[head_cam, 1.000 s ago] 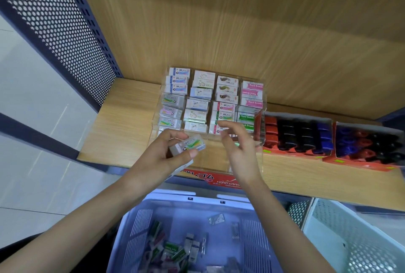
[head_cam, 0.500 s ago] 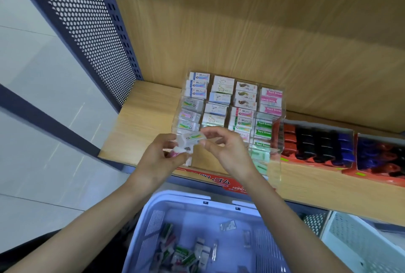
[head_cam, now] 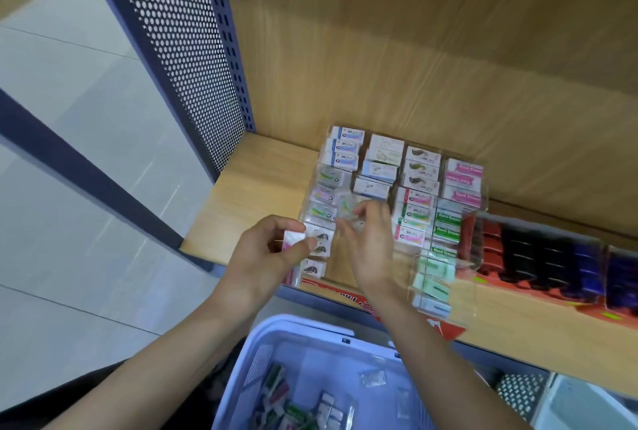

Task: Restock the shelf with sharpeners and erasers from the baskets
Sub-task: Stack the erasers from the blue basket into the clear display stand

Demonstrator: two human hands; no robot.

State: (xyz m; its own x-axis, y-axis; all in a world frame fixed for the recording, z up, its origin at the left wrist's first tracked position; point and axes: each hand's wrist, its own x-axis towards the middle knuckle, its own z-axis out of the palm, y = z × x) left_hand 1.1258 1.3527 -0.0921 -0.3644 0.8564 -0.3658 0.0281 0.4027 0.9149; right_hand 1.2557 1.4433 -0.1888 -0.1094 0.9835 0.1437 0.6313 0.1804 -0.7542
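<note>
Nearest us, the lavender basket [head_cam: 307,325] sits below the clear organizer [head_cam: 464,295]. At the organizer's front-left corner our left hand [head_cam: 264,255] pinches a white-pink packet [head_cam: 292,240] at its fingertips. Our right hand [head_cam: 373,250] grips a blurred clear-wrapped eraser [head_cam: 344,206] above its fingers, over the organizer's left rows, long axis roughly pointing away. Left of the organizer, bare shelf [head_cam: 255,188] lies open.

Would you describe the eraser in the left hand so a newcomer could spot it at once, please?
On the wooden shelf stands a clear organiser of erasers. At its front left, the left hand pinches a white eraser. Its pink edge sets it apart from the green-marked one in the right hand.
</note>
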